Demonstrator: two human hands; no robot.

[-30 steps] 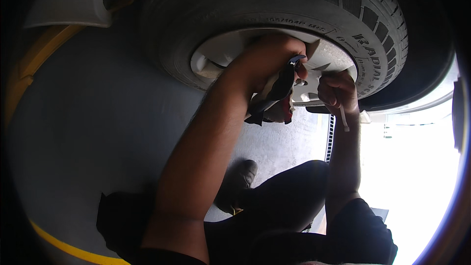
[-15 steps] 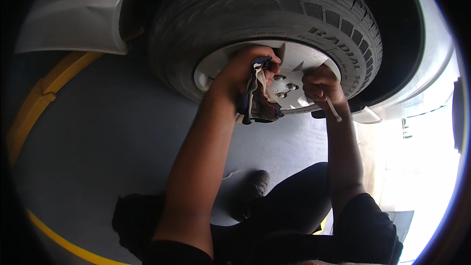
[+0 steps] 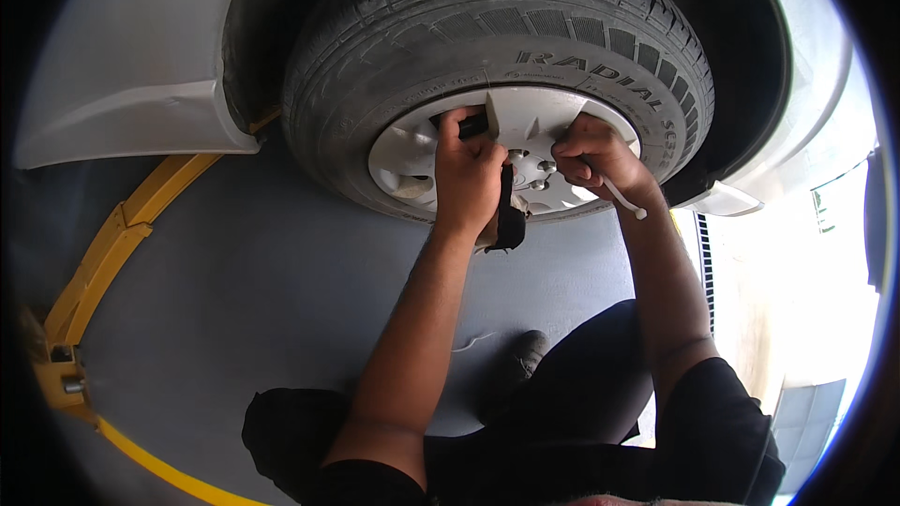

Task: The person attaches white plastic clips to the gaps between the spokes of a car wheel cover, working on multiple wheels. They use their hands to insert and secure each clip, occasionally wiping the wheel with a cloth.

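Note:
A car wheel with a black tyre (image 3: 412, 56) and a silver rim (image 3: 525, 112) fills the upper middle. My left hand (image 3: 467, 173) is at the rim's left part, its index finger bent into a dark opening. From its palm side hangs a dark and beige cloth (image 3: 511, 215), gripped by the other fingers. On the right of the rim, my right hand (image 3: 598, 155) is closed, fingertips at another opening. A thin white strip with a knobbed end (image 3: 626, 201) sticks out below this fist. Between the hands show several shiny lug nuts (image 3: 539, 169).
White car body panels (image 3: 122, 103) flank the wheel. A yellow lift arm (image 3: 122, 225) runs along the left, above a grey floor (image 3: 281, 281) with a yellow line (image 3: 169, 473). A pale thin strip (image 3: 473, 342) lies near my shoe (image 3: 530, 351). Bright light floods the right side.
My left hand has turned, its back now showing and a finger in the rim opening; the cloth has swung below it. My right hand stays by the rim's right side. The view has shifted slightly.

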